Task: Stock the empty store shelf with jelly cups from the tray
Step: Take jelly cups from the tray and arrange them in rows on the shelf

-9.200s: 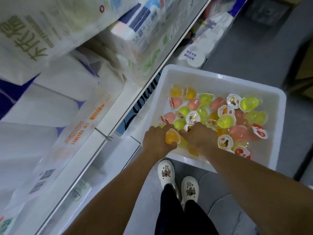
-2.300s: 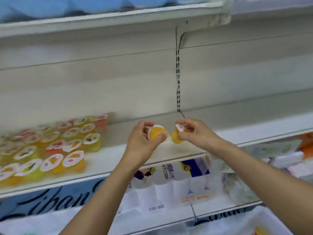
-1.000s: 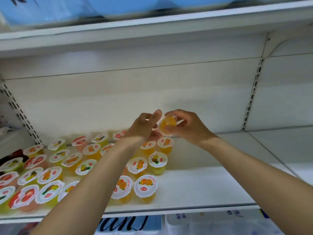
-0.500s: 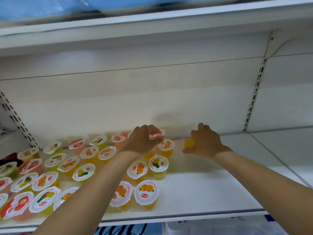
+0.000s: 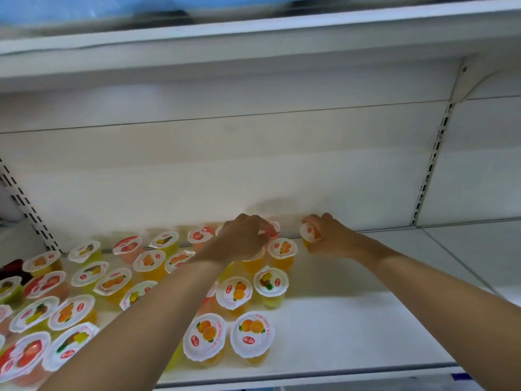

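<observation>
Since half a second ago, both hands have lowered toward the back of the shelf [image 5: 352, 328]. Right hand [image 5: 329, 238] is clamped on an orange jelly cup [image 5: 309, 234], set just right of the back row. Left hand [image 5: 242, 238] curls over a red-lidded cup [image 5: 272, 228]; its grip is hidden. Standing jelly cups [image 5: 234, 292] fill the shelf's left half. Its right half lies bare to the front lip, under a white upper shelf [image 5: 253, 52] and against a white back panel [image 5: 225, 165].

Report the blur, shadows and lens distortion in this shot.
Head view: the blue goods on the upper shelf are smeared; the jelly cups up front stay fairly sharp. Soft shadows sit on the back panel above the left hand and right hand. Shelf edges bow, wide-angle.
</observation>
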The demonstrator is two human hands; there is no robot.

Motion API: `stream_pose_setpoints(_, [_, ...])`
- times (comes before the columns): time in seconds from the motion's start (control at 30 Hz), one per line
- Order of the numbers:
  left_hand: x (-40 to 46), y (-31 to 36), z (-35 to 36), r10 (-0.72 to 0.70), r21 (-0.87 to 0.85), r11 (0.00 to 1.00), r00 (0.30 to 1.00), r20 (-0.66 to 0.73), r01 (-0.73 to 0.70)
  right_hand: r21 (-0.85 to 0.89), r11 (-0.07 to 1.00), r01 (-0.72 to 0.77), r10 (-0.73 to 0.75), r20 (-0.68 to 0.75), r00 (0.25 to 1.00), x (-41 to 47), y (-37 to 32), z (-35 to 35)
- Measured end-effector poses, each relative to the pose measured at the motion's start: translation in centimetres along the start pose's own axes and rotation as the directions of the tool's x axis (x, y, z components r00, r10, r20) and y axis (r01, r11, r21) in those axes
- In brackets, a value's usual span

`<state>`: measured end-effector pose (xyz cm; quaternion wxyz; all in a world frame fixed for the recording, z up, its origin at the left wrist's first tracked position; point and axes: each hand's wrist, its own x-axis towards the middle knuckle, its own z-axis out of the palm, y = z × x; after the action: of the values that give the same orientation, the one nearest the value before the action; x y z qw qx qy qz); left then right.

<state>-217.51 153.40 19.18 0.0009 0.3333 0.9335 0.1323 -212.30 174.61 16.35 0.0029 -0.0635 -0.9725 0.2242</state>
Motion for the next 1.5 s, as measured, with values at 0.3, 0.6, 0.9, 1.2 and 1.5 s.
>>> stream_pose_setpoints(0.3, [0.0,0.4,-0.2,0.002,0.236,0.972,1.000,0.012,-0.005,0.008,0.996,0.090,-0.086,-0.221,0.971,2.7,-1.0,2.4])
stream_pose_setpoints(0.6, [-0.6,0.8,-0.1,-0.018,0.206,0.978,1.000,-0.017,0.021,0.129,0.978,0.166,-0.145,-0.155,0.977,1.5,-0.3,1.9])
stream_pose_setpoints(0.9, [-2.3,9.9,0.7,0.036,0.057,0.998,0.968,-0.248,-0.023,-0.006,0.994,0.108,-0.106,-0.234,0.966,-8.4,5.7,-2.1])
stream_pose_setpoints(1.2, [-3.9,28.6,9.5,0.407,0.037,0.904,0.834,-0.373,-0.425,-0.268,0.958,-0.101,-0.070,-0.561,0.825,-26.7,18.4,-6.7])
stream_pose_setpoints(1.5, [-7.7,46.3,23.8,0.576,-0.193,0.798,0.817,-0.029,-0.570,-0.107,0.850,-0.516,0.415,-0.466,0.781,-46.9,34.8,-5.2])
